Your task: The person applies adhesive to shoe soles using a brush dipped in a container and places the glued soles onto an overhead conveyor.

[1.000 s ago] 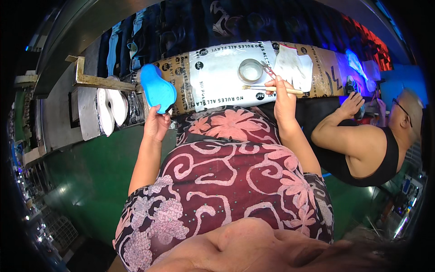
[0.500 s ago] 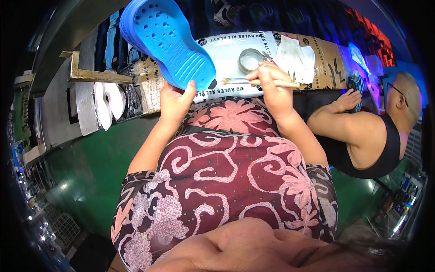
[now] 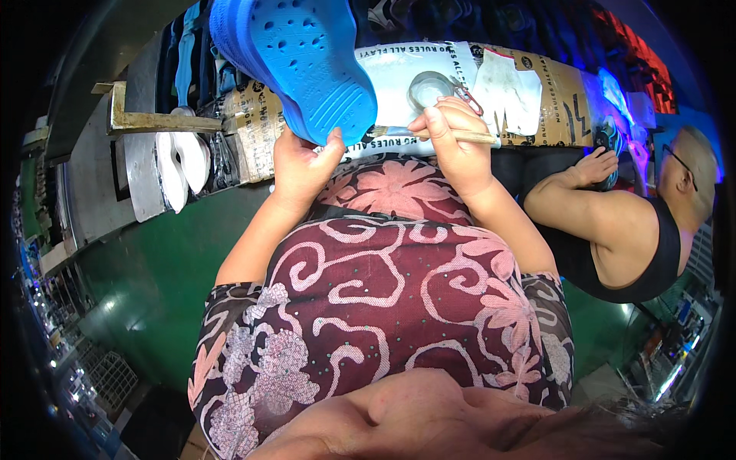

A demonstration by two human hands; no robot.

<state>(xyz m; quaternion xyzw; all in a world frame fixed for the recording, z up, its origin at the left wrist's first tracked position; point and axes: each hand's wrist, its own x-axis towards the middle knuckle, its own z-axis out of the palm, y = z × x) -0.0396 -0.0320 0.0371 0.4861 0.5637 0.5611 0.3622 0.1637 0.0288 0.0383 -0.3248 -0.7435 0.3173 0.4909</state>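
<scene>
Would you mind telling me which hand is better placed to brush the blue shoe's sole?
Right. The right hand already grips the brush, its tip by the blue shoe, which the left hand steadies.

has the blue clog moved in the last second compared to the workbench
Yes. The blue clog, held by the left hand, has been lifted from the left part of the workbench and now sits higher, over it.

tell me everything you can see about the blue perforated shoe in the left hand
The blue perforated foam-like clog shoe is bright blue and looks moulded from one piece, with round holes across its face and ridged tread near its lower end. It is raised above the paper-covered workbench, tilted, its top cut off by the picture's edge. The left hand grips its lower end; the brush tip meets its edge.
</scene>
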